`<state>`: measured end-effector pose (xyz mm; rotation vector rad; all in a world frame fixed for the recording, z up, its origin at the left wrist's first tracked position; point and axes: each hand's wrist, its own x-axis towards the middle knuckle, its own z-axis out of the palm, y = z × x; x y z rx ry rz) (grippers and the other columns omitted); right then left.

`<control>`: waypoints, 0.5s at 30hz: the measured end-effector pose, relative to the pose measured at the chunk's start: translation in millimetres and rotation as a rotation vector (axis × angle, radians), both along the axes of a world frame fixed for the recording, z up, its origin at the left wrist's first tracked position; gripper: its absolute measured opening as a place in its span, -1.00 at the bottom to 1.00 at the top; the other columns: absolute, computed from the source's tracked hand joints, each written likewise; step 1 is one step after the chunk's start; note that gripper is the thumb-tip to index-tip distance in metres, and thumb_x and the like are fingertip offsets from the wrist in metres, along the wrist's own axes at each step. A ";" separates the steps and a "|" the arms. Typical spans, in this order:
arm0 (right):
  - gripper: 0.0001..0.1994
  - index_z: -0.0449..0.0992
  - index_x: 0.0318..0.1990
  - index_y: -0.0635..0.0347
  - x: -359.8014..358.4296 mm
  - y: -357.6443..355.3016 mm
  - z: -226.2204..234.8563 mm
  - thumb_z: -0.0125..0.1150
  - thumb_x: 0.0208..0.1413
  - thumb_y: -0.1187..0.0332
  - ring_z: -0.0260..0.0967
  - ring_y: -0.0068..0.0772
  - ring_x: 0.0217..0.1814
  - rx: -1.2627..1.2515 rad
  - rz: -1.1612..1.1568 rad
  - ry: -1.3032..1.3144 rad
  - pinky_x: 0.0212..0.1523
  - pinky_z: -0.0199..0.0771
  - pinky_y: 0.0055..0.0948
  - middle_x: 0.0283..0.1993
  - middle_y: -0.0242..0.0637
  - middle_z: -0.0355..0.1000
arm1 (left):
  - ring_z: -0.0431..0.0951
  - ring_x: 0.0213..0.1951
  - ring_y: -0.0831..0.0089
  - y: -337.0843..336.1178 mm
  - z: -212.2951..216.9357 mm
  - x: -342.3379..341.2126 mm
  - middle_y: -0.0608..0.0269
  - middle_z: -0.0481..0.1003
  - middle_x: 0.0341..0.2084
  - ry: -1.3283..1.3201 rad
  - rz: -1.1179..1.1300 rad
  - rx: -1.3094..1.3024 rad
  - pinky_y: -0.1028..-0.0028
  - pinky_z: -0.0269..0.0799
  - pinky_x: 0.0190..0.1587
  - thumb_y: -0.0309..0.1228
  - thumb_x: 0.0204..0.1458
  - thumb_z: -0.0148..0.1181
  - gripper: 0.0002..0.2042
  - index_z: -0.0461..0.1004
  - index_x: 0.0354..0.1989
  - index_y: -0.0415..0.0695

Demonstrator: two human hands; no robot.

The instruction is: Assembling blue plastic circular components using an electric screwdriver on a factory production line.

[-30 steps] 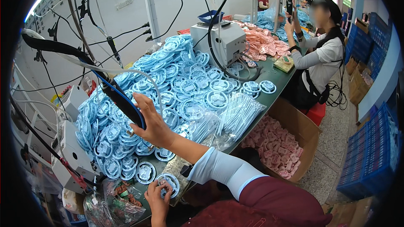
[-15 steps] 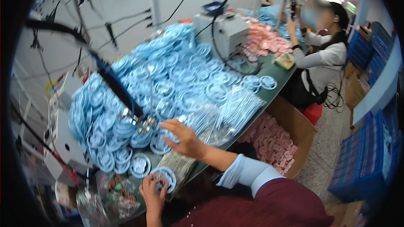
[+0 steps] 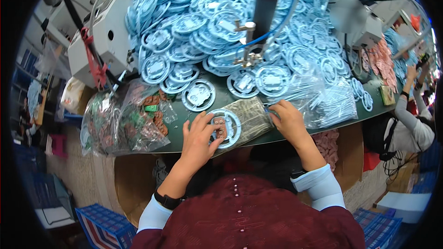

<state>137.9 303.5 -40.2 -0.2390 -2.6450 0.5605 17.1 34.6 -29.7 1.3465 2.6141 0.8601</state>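
My left hand (image 3: pixel 197 139) grips a blue round plastic part (image 3: pixel 235 122), thumb and fingers around a small brown piece (image 3: pixel 221 129) set on it. That part rests at the left end of a flat, worn grey-green block (image 3: pixel 251 119) on the table. By the block's right end, my right hand (image 3: pixel 290 122) has thumb and forefinger closed together beside thin blue sticks; whether something small is between them is too fine to tell. A single blue round part (image 3: pixel 198 95) lies just beyond my left hand.
A large heap of blue round parts (image 3: pixel 184 23) covers the green table's (image 3: pixel 177 131) far side. A black column with metal fittings (image 3: pixel 251 55) hangs over it. Bagged brown and green pieces (image 3: pixel 124 122) lie left, bagged blue sticks (image 3: pixel 330 103) right. Another person (image 3: pixel 410 124) is at far right.
My view has swung left and down. My right hand has come from near the metal fittings to the block's right end. My left hand stays at the blue round part.
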 end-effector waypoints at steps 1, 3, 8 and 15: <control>-0.81 0.51 -0.28 0.17 -2.3 -5.4 -0.1 0.31 -0.11 0.48 0.41 -0.16 -0.20 -0.008 0.024 -0.007 -0.25 0.45 -0.25 -0.32 -0.27 0.38 | 0.21 0.28 0.11 -1.2 -1.0 0.1 0.16 0.33 0.15 -0.007 0.000 0.010 -0.12 0.01 0.20 -0.39 -0.14 0.38 -0.64 0.49 -0.11 -0.05; -0.83 0.50 -0.29 0.16 -4.7 -13.6 -0.5 0.30 -0.10 0.48 0.41 -0.14 -0.22 -0.026 0.029 -0.037 -0.26 0.44 -0.24 -0.33 -0.25 0.38 | 0.21 0.28 0.11 -2.8 -0.9 0.8 0.16 0.33 0.15 -0.014 0.018 0.007 -0.12 0.03 0.20 -0.38 -0.14 0.38 -0.64 0.50 -0.11 -0.06; -0.83 0.49 -0.29 0.17 -11.0 -13.0 -1.9 0.29 -0.08 0.48 0.40 -0.12 -0.23 0.010 -0.037 -0.018 -0.27 0.42 -0.23 -0.31 -0.24 0.38 | 0.18 0.30 0.07 -2.0 -0.6 -0.1 0.18 0.32 0.15 -0.023 -0.014 0.024 -0.16 0.03 0.19 -0.38 -0.15 0.39 -0.61 0.47 -0.09 -0.05; -0.80 0.50 -0.23 0.19 -24.1 9.1 11.7 0.22 -0.08 0.55 0.40 -0.05 -0.24 0.071 -0.169 0.029 -0.25 0.41 -0.20 -0.31 -0.18 0.37 | 0.14 0.31 0.05 -3.2 2.6 -9.4 0.19 0.31 0.16 -0.020 -0.080 0.014 -0.19 0.00 0.22 -0.37 -0.14 0.39 -0.61 0.47 -0.08 -0.03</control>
